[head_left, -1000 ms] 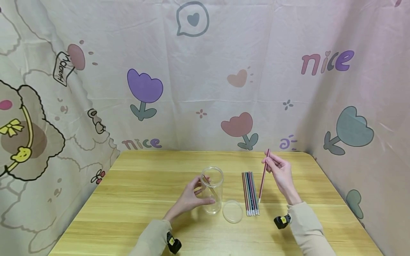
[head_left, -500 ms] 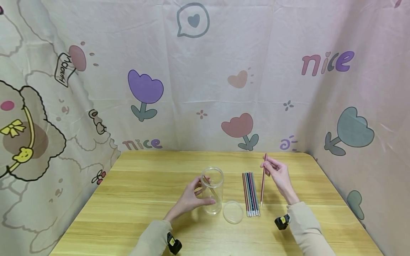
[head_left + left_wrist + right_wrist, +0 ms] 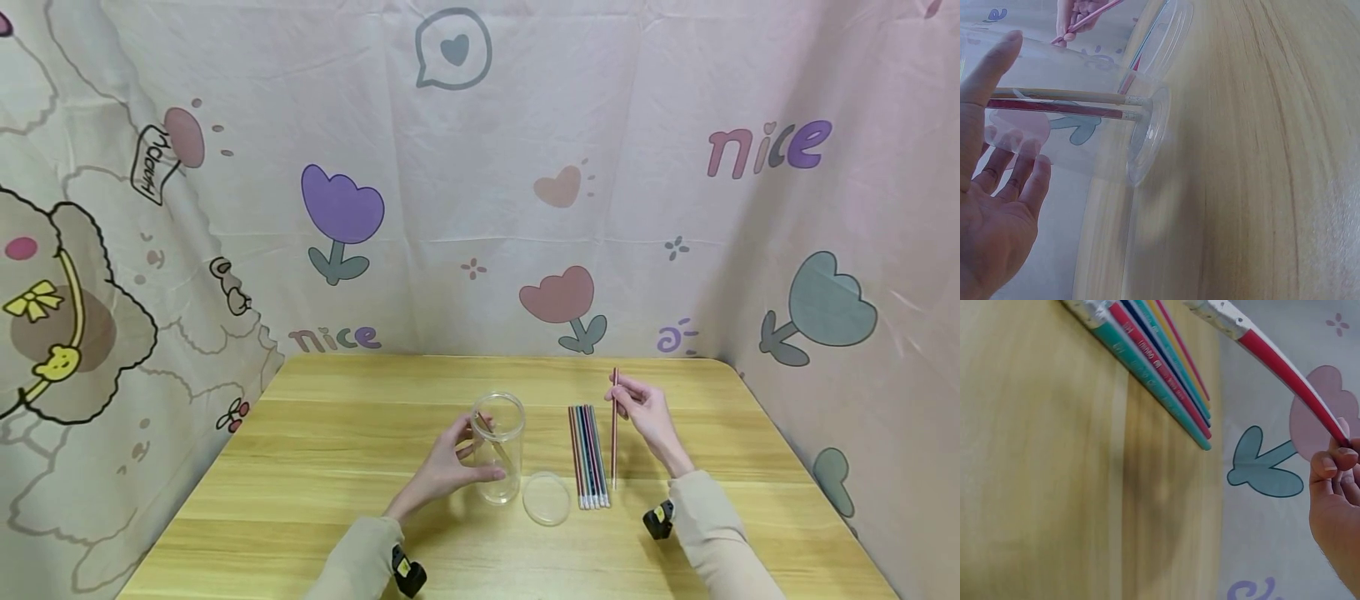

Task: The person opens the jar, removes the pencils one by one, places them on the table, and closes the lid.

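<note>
A clear plastic jar (image 3: 499,490) stands upright on the table, its mouth uncovered. My left hand (image 3: 442,468) grips its side, thumb in front and fingers curving behind. Through the wall, the left wrist view shows two pencils (image 3: 1072,107) leaning inside, a red one and a tan one, eraser ends at the bottom. My right hand (image 3: 649,417) pinches a red pencil (image 3: 614,450) near its upper end and holds it almost vertical, eraser end down. Just left of it lies a row of several coloured pencils (image 3: 588,458), side by side, eraser ends toward me.
A round clear lid (image 3: 546,500) lies flat between the jar and the pencil row. The wooden table (image 3: 337,433) reaches back to a printed cloth (image 3: 465,192), which also hangs along both sides. A small black camera sits on each wrist.
My right hand has moved slightly left and toward me, bringing the tilted red pencil nearly vertical beside the row. The left hand and jar stay put.
</note>
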Action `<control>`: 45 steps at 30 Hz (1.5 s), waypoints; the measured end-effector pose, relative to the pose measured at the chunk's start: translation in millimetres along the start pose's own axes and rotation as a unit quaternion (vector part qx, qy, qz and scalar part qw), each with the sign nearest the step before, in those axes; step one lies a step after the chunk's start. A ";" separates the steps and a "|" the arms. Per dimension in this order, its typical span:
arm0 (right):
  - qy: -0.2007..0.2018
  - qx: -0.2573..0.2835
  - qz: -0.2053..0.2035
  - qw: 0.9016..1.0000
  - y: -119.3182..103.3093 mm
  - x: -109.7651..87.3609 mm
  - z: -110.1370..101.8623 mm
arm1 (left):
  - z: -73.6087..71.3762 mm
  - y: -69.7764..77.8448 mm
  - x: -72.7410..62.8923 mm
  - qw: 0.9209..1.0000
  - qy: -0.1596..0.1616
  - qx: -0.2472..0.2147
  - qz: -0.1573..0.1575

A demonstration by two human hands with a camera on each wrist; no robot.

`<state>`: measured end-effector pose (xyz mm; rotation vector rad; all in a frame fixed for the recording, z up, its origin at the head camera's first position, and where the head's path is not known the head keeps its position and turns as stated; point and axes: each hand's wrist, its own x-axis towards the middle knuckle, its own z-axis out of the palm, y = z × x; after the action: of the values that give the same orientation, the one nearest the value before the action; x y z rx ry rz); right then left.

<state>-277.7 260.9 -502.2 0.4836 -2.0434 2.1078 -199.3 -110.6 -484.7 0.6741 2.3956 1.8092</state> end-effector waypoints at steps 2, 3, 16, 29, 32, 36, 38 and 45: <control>-0.002 0.000 0.005 1.000 3.6 0.6 -1.4 | -0.1 0.1 -0.1 1.000 0.000 -0.001 0.001; 0.003 -0.015 0.018 1.000 -0.7 -0.1 0.7 | -0.2 0.1 -0.1 1.000 -0.001 -0.001 0.001; 0.019 -0.107 0.131 0.985 -28.9 -3.7 17.2 | -0.1 0.3 -0.2 1.000 -0.001 -0.004 -0.001; 0.002 -0.118 0.155 0.981 -18.0 -3.9 15.8 | -0.4 0.2 -0.2 1.000 -0.002 -0.002 -0.001; 0.003 -0.125 0.159 0.979 -17.0 -3.4 15.4 | -0.3 0.8 -0.3 1.000 0.000 -0.002 -0.001; 0.005 -0.130 0.161 0.978 -15.5 -3.4 15.1 | -0.3 1.2 -0.4 1.000 0.000 -0.002 -0.004; 0.002 -0.132 0.164 0.978 -14.4 -3.5 14.6 | -0.4 1.2 -0.4 1.000 0.000 -0.002 -0.004; -0.011 -0.118 0.191 0.974 -12.4 -5.8 14.0 | -0.4 0.6 -0.3 1.000 -0.001 -0.005 -0.006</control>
<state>-266.4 248.2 -492.3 0.0811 -2.5271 2.0056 -199.0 -110.9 -484.1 0.6583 2.3831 1.8138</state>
